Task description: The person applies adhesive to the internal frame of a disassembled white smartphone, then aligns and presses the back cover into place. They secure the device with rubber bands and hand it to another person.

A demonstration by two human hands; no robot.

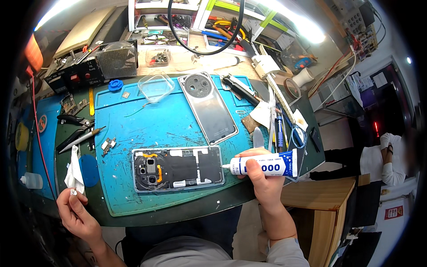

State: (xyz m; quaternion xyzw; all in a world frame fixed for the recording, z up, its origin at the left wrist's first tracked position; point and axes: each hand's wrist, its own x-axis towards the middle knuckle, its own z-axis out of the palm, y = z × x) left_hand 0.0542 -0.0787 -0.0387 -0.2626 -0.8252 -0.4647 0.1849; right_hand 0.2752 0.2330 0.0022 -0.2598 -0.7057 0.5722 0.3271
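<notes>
An opened smartphone [178,168] lies flat on the blue work mat [133,129], its circuit boards and camera modules showing. My right hand [262,175] grips a white and blue glue tube [267,165], and the tube's nozzle touches the phone's right edge. My left hand [78,213] sits at the mat's lower left corner, pinching a small white cap and touching a crumpled white wipe [74,171]. The phone's grey back cover [209,107], with a round camera ring, rests further back on the mat.
Tweezers and pliers [75,129] lie left of the mat. A clear plastic tray [155,86] and a blue cap [115,84] sit at the back. Pens and scissors [284,131] lie at the right. Another person [382,160] sits far right. A black cable [204,40] hangs overhead.
</notes>
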